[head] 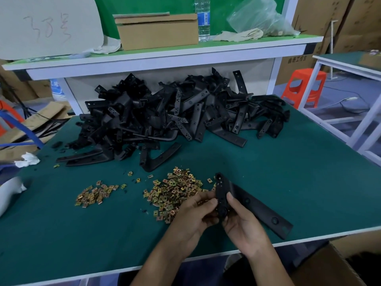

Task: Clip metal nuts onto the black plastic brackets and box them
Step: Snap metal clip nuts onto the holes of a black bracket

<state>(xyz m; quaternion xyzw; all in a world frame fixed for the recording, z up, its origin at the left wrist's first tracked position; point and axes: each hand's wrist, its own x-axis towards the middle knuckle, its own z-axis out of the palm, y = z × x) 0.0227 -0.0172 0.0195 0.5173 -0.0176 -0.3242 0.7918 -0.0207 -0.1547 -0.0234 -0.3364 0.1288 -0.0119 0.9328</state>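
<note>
I hold one black plastic bracket (255, 205) above the table's front edge, its long arm pointing right. My right hand (241, 226) grips its short upright arm from the right. My left hand (193, 213) has its fingers curled against the same arm from the left; whether a nut sits between them is hidden. A large heap of gold metal nuts (175, 188) lies just left of my hands, and a smaller heap (94, 195) further left. A big pile of black brackets (165, 114) fills the back of the green table (309, 172).
An open cardboard box (338, 265) stands below the table's front right corner. On the shelf behind sit a cardboard box (156, 32), a water bottle (203, 19), rags and a plastic bag. An orange stool (305, 87) stands at the right.
</note>
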